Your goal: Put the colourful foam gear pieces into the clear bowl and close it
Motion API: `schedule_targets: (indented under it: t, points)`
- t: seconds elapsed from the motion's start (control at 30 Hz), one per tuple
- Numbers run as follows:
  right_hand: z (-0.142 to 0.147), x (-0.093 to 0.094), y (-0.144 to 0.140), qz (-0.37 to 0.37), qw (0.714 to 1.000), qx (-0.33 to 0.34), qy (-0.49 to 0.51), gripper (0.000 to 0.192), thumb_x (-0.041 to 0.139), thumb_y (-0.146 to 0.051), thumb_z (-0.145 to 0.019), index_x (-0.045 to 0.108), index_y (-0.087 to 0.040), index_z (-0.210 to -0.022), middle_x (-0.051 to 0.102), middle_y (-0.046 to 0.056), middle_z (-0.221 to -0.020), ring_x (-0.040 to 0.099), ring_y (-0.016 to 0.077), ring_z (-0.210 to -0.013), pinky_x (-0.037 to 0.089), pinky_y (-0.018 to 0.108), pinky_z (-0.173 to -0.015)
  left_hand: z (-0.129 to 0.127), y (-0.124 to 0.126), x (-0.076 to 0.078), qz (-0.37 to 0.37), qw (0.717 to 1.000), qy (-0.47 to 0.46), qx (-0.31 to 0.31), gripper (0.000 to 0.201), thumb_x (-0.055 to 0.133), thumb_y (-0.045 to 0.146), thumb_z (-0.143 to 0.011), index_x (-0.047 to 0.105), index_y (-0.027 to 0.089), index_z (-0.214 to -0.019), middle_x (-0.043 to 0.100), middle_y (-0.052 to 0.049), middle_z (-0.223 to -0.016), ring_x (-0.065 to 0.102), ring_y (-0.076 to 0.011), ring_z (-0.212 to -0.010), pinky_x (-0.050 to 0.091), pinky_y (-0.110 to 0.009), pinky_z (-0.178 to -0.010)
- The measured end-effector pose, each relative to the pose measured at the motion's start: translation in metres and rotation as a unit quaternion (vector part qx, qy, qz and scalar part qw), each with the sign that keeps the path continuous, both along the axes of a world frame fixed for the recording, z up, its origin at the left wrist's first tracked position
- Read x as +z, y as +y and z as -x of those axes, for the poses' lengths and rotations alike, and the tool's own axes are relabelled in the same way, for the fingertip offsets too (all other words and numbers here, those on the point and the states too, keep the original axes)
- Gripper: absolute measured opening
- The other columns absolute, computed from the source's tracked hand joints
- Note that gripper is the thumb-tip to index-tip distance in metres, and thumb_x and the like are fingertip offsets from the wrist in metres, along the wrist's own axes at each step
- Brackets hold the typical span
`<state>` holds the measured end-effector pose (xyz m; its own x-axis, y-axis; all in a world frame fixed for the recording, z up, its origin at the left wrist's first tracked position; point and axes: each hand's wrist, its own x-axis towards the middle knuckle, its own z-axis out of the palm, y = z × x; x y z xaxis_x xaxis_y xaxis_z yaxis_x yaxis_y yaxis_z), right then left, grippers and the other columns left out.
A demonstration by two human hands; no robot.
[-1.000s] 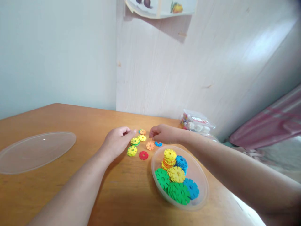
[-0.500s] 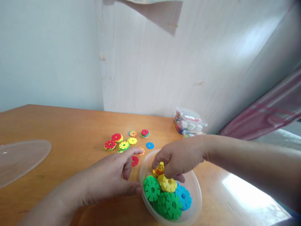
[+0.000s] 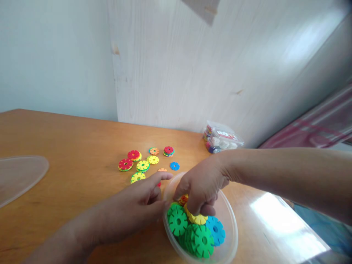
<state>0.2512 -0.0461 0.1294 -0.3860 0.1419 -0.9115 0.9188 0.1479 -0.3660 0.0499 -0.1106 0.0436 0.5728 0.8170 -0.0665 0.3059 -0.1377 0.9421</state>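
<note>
A round translucent plastic bowl (image 3: pixel 233 231) holds green notched discs (image 3: pixel 204 240), blue notched discs (image 3: pixel 215 230), yellow notched discs (image 3: pixel 198 219) and orange-yellow ones (image 3: pixel 183 199). My right hand (image 3: pixel 199 187) reaches down into it from the right, fingers curled around the orange-yellow discs; its fingertips are partly hidden. At the bowl's left rim is my left hand (image 3: pixel 140 200), index finger and thumb stretched apart and nothing visible in it. Its thumb tip is at the rim; whether it touches cannot be made out.
Beyond my left hand, small piles of notched discs lie on the wooden table (image 3: pixel 82 146), among them red ones (image 3: pixel 125 164), yellow ones (image 3: pixel 143 165) and a blue one (image 3: pixel 174 166). A clear lid (image 3: pixel 22 176) lies at left. Clear packed boxes (image 3: pixel 223 140) stand near the wall.
My right hand has gone lower into the bowl and covers more of the yellow discs. My left hand has shifted slightly right, towards the rim. The view has tilted down a little.
</note>
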Motion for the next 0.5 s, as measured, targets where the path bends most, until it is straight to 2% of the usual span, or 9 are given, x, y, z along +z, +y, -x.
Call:
schedule_targets:
  t: [0.23,0.37,0.5]
  points:
    - [0.014,-0.010,-0.003,0.023,0.999,0.026,-0.031,0.029,0.059,-0.019,-0.073,0.061,-0.014,-0.101,0.051,-0.005,-0.053,0.042,0.0103,-0.045,0.029,0.021,-0.043,-0.006,0.002,-0.004,0.063,0.997,-0.032,0.012,0.078,0.056,0.051,-0.086,0.027,0.019,-0.151,0.060,0.001,-0.078,0.052,-0.0151,-0.070,0.040,-0.026,-0.062]
    - [0.019,-0.006,-0.006,0.008,0.998,0.032,-0.051,0.017,0.058,-0.017,-0.074,0.061,-0.014,-0.091,0.049,-0.005,-0.053,0.040,0.0095,-0.046,0.026,0.022,-0.043,-0.009,0.001,0.000,0.071,0.997,-0.033,0.005,0.076,0.055,0.046,-0.089,0.022,0.021,-0.153,0.063,0.002,-0.078,0.055,-0.0165,-0.074,0.042,-0.026,-0.065]
    - [0.020,-0.007,-0.004,-0.003,0.996,0.062,-0.063,0.008,0.058,-0.021,-0.075,0.058,-0.016,-0.082,0.051,-0.004,-0.055,0.040,0.0102,-0.046,0.029,0.023,-0.043,-0.010,0.000,0.002,0.086,0.996,-0.031,-0.004,0.077,0.052,0.049,-0.091,0.018,0.022,-0.155,0.064,0.002,-0.074,0.055,-0.0156,-0.066,0.041,-0.025,-0.058]
